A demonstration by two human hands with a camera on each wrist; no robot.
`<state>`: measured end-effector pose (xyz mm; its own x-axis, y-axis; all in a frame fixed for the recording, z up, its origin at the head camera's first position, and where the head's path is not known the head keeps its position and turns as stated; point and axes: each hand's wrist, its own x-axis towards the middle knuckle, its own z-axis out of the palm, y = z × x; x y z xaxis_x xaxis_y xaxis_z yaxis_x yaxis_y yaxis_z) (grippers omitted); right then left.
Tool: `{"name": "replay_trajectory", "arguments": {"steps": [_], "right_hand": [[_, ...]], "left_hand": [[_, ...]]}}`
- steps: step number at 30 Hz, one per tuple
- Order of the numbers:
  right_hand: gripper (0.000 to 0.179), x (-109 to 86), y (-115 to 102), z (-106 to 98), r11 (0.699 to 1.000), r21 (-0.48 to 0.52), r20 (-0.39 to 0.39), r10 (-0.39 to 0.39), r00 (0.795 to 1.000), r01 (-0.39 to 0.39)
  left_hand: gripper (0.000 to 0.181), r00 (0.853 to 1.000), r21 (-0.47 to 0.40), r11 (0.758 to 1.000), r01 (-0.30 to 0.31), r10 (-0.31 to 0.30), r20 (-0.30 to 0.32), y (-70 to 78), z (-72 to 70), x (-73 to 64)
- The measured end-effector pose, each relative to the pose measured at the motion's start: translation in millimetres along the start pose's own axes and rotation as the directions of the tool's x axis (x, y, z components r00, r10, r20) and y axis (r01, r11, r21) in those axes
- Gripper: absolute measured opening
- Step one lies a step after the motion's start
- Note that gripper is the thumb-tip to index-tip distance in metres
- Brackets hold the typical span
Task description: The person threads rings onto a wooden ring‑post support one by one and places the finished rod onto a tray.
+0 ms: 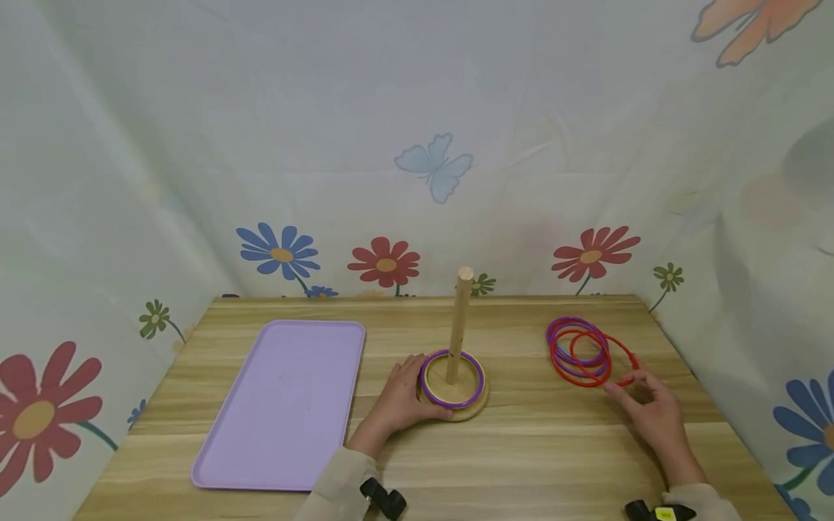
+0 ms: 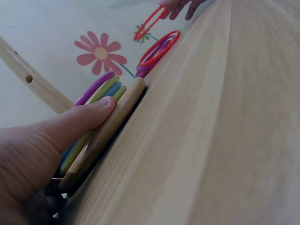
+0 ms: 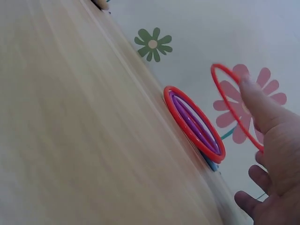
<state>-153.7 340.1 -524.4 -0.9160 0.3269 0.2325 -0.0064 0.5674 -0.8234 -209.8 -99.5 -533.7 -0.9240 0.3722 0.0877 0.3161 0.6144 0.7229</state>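
Note:
In the head view my left hand (image 1: 399, 396) grips the round wooden base (image 1: 474, 414) of an upright peg (image 1: 459, 325). Around the peg lie stacked rings, a purple ring (image 1: 483, 376) on top. Yellow and blue ones show beneath it in the left wrist view, where my left thumb (image 2: 86, 119) presses against the stack's edge. Over on the right, my right hand (image 1: 654, 416) pinches a thin red ring (image 3: 227, 104) between thumb and fingers. That ring is lifted and tilted above a loose pile, in which another red ring (image 3: 183, 123) lies over purple rings (image 3: 206, 139).
A flat lilac tray (image 1: 280, 405) lies on the left of the wooden table (image 1: 521, 463). Behind the table's back edge hangs a pale cloth (image 1: 521, 217) printed with flowers and butterflies. More cloth closes in both sides.

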Motion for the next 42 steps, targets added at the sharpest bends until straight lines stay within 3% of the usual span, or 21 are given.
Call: {"name": "replay_trajectory", "arguments": {"steps": [4,11,14,22,34,42], "right_hand": [[0.033,-0.7,-5.4,1.3,1.000,0.006,-0.025,0.015,1.000,-0.015],[0.043,0.4,-19.0,-2.8,0.991,0.114,0.012,0.068,0.998,-0.069],[0.043,1.7,-26.4,-3.9,0.991,0.111,-0.003,0.081,0.997,-0.080],[0.034,3.2,-41.6,-7.4,0.997,0.069,-0.044,-0.021,0.999,0.024],[0.033,5.2,-51.3,-11.2,0.996,0.089,-0.029,-0.020,0.999,0.023],[0.028,9.1,-62.8,-16.5,0.983,0.134,-0.046,-0.117,0.992,0.122]], "left_hand": [[0.126,1.000,-0.004,1.000,-0.004,0.004,-0.004,0.2,0.2,1.0],[0.124,1.000,0.003,1.000,-0.004,0.004,0.001,0.0,-0.6,1.3],[0.124,1.000,0.007,1.000,-0.006,0.006,-0.001,-0.7,-0.6,1.0],[0.124,1.000,-0.018,1.000,-0.012,0.012,-0.011,-0.8,-0.6,0.2],[0.124,1.000,-0.008,1.000,-0.018,0.018,-0.008,-0.6,0.8,1.5],[0.124,1.000,-0.009,1.000,-0.025,0.025,-0.014,-2.0,0.1,0.2]]}}
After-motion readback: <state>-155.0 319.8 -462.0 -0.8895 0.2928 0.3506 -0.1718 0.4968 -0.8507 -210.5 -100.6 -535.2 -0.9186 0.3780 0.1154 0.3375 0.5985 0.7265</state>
